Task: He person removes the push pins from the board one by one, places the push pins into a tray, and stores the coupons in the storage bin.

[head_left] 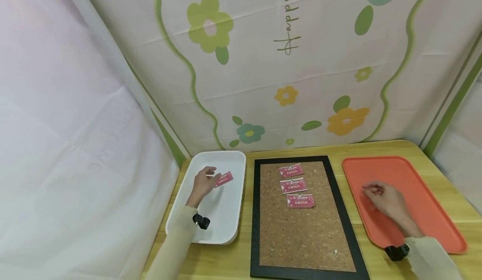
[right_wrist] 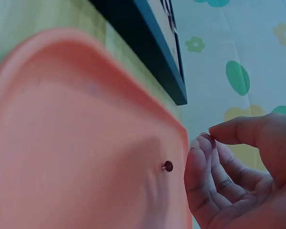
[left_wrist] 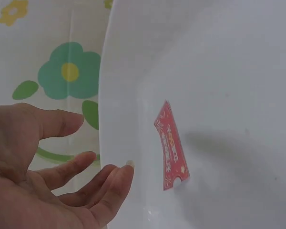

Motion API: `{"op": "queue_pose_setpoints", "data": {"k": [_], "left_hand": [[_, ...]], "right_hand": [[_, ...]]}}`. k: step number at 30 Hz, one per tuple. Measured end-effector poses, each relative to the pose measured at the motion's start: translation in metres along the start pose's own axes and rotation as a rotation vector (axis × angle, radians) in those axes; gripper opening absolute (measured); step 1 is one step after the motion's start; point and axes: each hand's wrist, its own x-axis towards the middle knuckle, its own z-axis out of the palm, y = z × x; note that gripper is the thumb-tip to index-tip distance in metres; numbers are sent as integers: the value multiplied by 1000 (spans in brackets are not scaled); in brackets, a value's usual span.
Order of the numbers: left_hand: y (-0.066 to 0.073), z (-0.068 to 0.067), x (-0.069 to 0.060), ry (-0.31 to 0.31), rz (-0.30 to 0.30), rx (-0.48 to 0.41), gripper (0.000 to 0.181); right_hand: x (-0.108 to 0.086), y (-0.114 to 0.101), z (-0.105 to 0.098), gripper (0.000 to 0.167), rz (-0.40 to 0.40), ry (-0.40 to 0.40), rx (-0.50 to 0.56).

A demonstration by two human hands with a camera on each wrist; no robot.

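Observation:
My left hand (head_left: pixel 203 183) is over the white bin, its fingers loosely bent. A pink paper coupon (left_wrist: pixel 171 148) lies in the bin just beyond the fingertips; in the left wrist view a gap separates them. On the right, my right hand (head_left: pixel 387 200) hovers above the red tray with its fingers curled in and thumb near the index fingertip. Nothing shows clearly between these fingertips. A small dark-headed thumbtack (right_wrist: pixel 168 166) sits on the tray close to that hand.
Between the hands lies a black-framed cork board (head_left: pixel 301 234) with three pink coupons (head_left: pixel 300 201) near its top. The white bin (head_left: pixel 235 200) stands left, the red tray (head_left: pixel 418 196) right, on a wooden table (head_left: pixel 425 154). A flowered cloth (head_left: pixel 248 83) hangs behind.

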Motion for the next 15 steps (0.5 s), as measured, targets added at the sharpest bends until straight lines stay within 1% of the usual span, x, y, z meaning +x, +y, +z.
{"op": "queue_pose_setpoints", "data": {"k": [4, 6, 8, 12, 15], "left_hand": [[16, 4, -9, -8, 26, -51, 44], [22, 6, -13, -9, 49, -64, 43], [28, 9, -17, -13, 59, -87, 43], [38, 14, -24, -54, 87, -182, 43], [45, 18, -31, -94, 116, -229, 44]], "right_hand": [[2, -5, 4, 43, -25, 12, 2], [4, -8, 5, 43, -26, 13, 5], [5, -10, 7, 42, -21, 10, 16], [6, -15, 10, 41, -18, 1, 37], [5, -19, 13, 40, -20, 0, 40]]}}
